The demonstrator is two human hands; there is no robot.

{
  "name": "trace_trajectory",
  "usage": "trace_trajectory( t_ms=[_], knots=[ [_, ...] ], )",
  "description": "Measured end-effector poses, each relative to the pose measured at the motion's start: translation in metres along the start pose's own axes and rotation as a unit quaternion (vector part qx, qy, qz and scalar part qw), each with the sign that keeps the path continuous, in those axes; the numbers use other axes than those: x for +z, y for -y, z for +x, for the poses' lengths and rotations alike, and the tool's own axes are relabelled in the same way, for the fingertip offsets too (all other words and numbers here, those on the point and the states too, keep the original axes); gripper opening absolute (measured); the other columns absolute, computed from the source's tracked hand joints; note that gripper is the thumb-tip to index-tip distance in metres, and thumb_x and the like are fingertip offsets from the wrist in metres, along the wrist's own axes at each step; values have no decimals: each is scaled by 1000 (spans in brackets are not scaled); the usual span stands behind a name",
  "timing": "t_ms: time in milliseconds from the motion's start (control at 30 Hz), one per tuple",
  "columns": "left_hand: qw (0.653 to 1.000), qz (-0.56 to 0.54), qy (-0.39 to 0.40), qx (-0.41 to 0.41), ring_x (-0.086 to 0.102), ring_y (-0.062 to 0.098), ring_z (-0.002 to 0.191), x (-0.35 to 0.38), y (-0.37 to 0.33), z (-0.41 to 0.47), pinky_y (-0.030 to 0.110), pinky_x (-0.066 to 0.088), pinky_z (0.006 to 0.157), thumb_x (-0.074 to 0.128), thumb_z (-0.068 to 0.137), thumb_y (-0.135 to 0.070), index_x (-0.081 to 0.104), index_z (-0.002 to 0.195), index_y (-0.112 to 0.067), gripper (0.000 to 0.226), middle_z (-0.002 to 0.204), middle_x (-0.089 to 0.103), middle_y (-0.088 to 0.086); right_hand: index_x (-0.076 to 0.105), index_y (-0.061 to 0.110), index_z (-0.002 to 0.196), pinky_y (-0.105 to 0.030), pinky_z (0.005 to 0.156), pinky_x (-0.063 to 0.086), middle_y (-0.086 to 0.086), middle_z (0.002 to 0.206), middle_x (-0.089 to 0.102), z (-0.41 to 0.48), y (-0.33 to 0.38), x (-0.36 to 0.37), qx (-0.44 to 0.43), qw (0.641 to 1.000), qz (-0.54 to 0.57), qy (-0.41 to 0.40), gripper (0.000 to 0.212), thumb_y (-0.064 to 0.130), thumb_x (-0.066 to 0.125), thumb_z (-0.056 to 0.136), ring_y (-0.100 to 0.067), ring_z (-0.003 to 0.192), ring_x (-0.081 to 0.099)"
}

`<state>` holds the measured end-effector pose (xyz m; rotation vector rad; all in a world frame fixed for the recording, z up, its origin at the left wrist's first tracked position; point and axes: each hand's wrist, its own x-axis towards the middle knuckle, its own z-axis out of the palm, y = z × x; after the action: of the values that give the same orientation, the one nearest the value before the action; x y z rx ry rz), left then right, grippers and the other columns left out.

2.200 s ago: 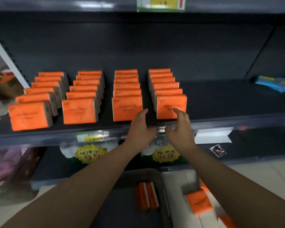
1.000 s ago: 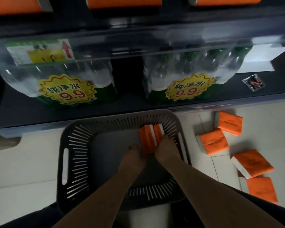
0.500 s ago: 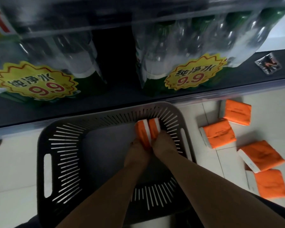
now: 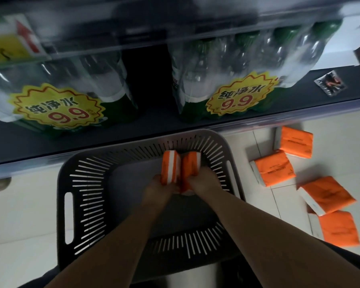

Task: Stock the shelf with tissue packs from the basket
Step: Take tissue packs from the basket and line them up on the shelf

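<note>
A dark grey slotted basket (image 4: 87, 190) sits on the floor below me. Inside it, near the far right corner, my left hand (image 4: 158, 190) is shut on one orange-and-white tissue pack (image 4: 170, 169). My right hand (image 4: 204, 183) is shut on a second orange tissue pack (image 4: 192, 165) right beside it. Both packs stand on edge and touch each other. The rest of the basket floor looks bare. The tissue shelf itself is out of view above.
The bottom shelf (image 4: 133, 134) just beyond the basket holds two shrink-wrapped water bottle packs (image 4: 56, 94) (image 4: 233, 75) with yellow 9.9 stickers. Several orange tissue packs (image 4: 272, 171) lie scattered on the tiled floor to the right. A small foil packet (image 4: 330, 83) lies on the shelf.
My view dropped from the tissue shelf to the basket. Both hands went into the basket and closed on the two packs, which now sit slightly apart at the top and a little higher.
</note>
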<state>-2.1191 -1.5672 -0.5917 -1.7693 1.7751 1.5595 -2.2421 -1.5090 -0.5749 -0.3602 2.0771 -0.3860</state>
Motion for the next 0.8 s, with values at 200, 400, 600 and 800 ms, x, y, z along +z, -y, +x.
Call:
trace_trajectory(
  t_ms=[200, 400, 600, 800],
  knots=[
    [999, 12, -29, 17, 57, 30, 114, -33, -4, -20, 24, 37, 86, 59, 91, -25, 55, 131, -6, 44, 126, 61, 18, 59, 7, 113, -29, 77, 44, -12, 107, 66, -27, 12, -22, 15, 998, 59, 7, 32, 29, 58, 89, -23, 94, 61],
    [996, -23, -58, 68, 61, 20, 100, -51, -20, -62, 24, 42, 84, 60, 91, -23, 59, 127, -8, 39, 118, 67, 13, 60, 10, 114, -35, 90, 51, -11, 110, 65, -62, 24, -43, 30, 993, 117, 15, 37, 32, 65, 85, -24, 99, 62],
    [980, -13, -110, 167, 60, 12, 85, -66, -52, -109, 22, 42, 69, 64, 86, -30, 61, 110, -19, 27, 89, 60, -10, 51, 4, 128, -39, 82, 54, -16, 121, 61, -102, 33, -62, 34, 962, 269, 36, 48, 20, 65, 84, -30, 107, 61],
    [936, 57, -162, 308, 53, 14, 108, -79, -83, -153, 27, 43, 93, 69, 83, -32, 57, 126, -17, 46, 117, 55, -1, 54, 8, 117, -36, 72, 56, -15, 111, 66, -140, 42, -78, -25, 899, 427, 95, 32, 8, 60, 86, -28, 100, 65]
  ],
)
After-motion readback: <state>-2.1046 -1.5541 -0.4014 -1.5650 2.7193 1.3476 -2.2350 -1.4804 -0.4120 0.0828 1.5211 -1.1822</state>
